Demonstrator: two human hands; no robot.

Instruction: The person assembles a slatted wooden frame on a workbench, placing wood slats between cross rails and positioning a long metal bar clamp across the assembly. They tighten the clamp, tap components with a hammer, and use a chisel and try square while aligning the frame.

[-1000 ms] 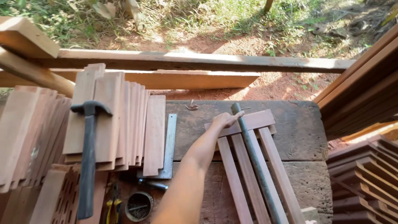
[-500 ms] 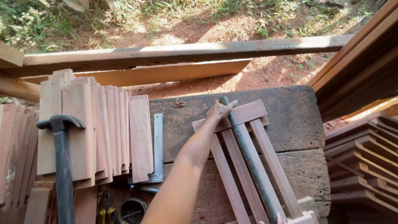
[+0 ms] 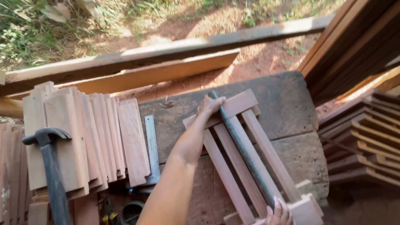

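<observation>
Reddish hardwood slats form a small frame (image 3: 246,154) lying flat on the desk (image 3: 287,100), at the centre of the view. The left hand (image 3: 210,105) presses down on the frame's top crosspiece at 12 o'clock, fingers curled over the far end of a long grey metal bar (image 3: 246,152) that runs diagonally across the slats. The right hand (image 3: 278,213) sits at 5 o'clock at the picture's lower edge, on the bar's near end; only the fingertips show, so whether it is clenched cannot be told.

Hazards, as a judgement:
- The bar may skid sideways off the slats, since it rests on narrow strips with gaps between them.
- The frame may pivot on the desk, because only its 12 o'clock end is pinned.
- Fingers of the left hand could be pinched between bar and crosspiece.

At 9 o'clock, a steel ruler (image 3: 152,146) lies beside stacked shingle-like boards (image 3: 83,133); a black hammer (image 3: 52,166) rests on them.
</observation>
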